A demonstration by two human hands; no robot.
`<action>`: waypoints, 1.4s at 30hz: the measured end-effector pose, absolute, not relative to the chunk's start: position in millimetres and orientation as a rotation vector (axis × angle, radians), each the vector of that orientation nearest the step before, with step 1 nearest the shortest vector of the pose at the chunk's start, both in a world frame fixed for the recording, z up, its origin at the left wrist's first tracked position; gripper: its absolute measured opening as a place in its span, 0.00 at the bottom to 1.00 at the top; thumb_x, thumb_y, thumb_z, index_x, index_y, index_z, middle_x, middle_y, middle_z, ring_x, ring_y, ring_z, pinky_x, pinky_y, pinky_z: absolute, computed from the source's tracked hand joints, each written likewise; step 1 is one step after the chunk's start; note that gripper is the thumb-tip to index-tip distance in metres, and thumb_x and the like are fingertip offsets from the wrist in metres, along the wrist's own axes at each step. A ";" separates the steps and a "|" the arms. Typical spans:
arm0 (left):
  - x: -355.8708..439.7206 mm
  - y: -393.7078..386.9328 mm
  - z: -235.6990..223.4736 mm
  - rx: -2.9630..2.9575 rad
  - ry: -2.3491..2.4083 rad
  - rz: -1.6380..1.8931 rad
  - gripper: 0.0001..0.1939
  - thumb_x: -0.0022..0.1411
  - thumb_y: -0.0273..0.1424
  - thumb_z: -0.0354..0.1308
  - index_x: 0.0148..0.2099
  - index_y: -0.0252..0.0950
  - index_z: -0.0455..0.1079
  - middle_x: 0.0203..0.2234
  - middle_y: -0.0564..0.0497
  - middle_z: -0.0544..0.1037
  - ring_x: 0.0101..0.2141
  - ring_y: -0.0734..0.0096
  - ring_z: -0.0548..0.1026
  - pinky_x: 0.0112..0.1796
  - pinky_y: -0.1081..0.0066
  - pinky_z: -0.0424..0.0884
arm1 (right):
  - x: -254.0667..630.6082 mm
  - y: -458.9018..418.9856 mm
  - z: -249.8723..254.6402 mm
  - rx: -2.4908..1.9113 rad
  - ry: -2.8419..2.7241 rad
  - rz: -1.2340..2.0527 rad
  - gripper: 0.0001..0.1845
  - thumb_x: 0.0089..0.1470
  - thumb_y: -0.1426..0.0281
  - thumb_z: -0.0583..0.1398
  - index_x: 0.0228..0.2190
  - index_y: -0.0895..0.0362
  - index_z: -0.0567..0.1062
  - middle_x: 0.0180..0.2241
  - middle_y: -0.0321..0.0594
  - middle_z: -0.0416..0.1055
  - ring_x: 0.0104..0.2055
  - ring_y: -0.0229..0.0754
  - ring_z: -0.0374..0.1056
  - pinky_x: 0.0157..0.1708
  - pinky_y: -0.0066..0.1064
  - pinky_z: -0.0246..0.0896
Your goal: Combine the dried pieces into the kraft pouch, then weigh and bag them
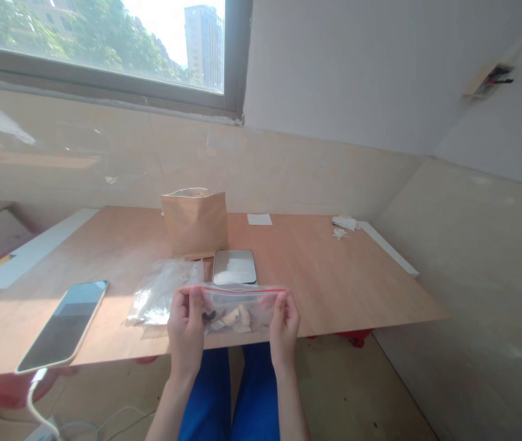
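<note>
Both my hands hold up a transparent zip-top plastic bag (237, 309) with a red seal line along its top edge. My left hand (186, 324) pinches its left end and my right hand (284, 327) pinches its right end. Pale chunks and a few dark pieces lie at the bottom of the bag, too small to identify. Just behind it are a flat silver kitchen scale (234, 267) and a crumpled clear plastic bag (164, 293). A brown kraft paper bag (195, 222) stands farther back.
A smartphone (63, 327) lies on the light wooden table (316, 282) at the left, with a white cable (35, 404) running down past the edge. A white paper slip (259, 219) and white scraps (343, 223) lie at the back. Walls bound the far and right sides.
</note>
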State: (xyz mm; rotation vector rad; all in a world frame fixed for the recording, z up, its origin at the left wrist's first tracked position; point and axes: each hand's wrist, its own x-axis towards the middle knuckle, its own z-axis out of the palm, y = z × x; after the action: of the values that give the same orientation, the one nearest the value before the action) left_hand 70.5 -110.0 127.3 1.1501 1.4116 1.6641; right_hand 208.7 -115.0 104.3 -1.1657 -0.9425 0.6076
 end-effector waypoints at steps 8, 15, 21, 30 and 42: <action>63.1 -106.7 119.8 1.079 1.224 1.540 0.17 0.55 0.46 0.57 0.31 0.35 0.68 0.21 0.54 0.68 0.24 0.77 0.66 0.25 0.79 0.64 | 212.1 -117.4 105.8 -1.168 -0.943 0.649 0.18 0.54 0.56 0.57 0.26 0.58 0.72 0.21 0.37 0.72 0.22 0.35 0.66 0.26 0.26 0.63; 58.0 -110.6 119.1 1.066 1.281 1.553 0.15 0.50 0.43 0.62 0.27 0.35 0.70 0.22 0.53 0.71 0.26 0.75 0.68 0.27 0.77 0.67 | 213.5 -118.0 106.8 -1.203 -1.001 0.606 0.18 0.54 0.56 0.57 0.24 0.58 0.72 0.22 0.37 0.72 0.25 0.37 0.67 0.29 0.28 0.63; 57.0 -118.0 125.4 1.066 1.349 1.599 0.15 0.51 0.42 0.62 0.31 0.35 0.71 0.26 0.51 0.74 0.28 0.72 0.71 0.29 0.76 0.69 | 208.0 -120.3 109.1 -1.215 -0.958 0.599 0.17 0.54 0.57 0.57 0.23 0.57 0.71 0.22 0.37 0.72 0.29 0.39 0.69 0.34 0.29 0.64; 57.8 -113.9 117.8 0.994 1.206 1.536 0.17 0.53 0.44 0.59 0.33 0.34 0.69 0.24 0.53 0.72 0.27 0.75 0.70 0.27 0.77 0.68 | 209.0 -116.9 106.3 -1.156 -0.957 0.807 0.21 0.50 0.52 0.58 0.27 0.58 0.75 0.25 0.40 0.75 0.29 0.40 0.71 0.34 0.31 0.66; 58.4 -113.5 105.5 1.032 1.256 1.435 0.18 0.49 0.42 0.63 0.37 0.33 0.73 0.31 0.47 0.79 0.35 0.64 0.76 0.35 0.70 0.73 | 209.3 -115.8 103.1 -1.192 -0.914 0.825 0.17 0.46 0.57 0.63 0.28 0.59 0.77 0.27 0.41 0.77 0.31 0.42 0.72 0.35 0.34 0.68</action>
State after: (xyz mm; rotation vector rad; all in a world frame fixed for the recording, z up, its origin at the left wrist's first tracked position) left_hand 58.4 -113.5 105.5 1.0322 1.2563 1.4346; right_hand 209.3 -115.8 103.1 -1.1918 -0.9144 0.8245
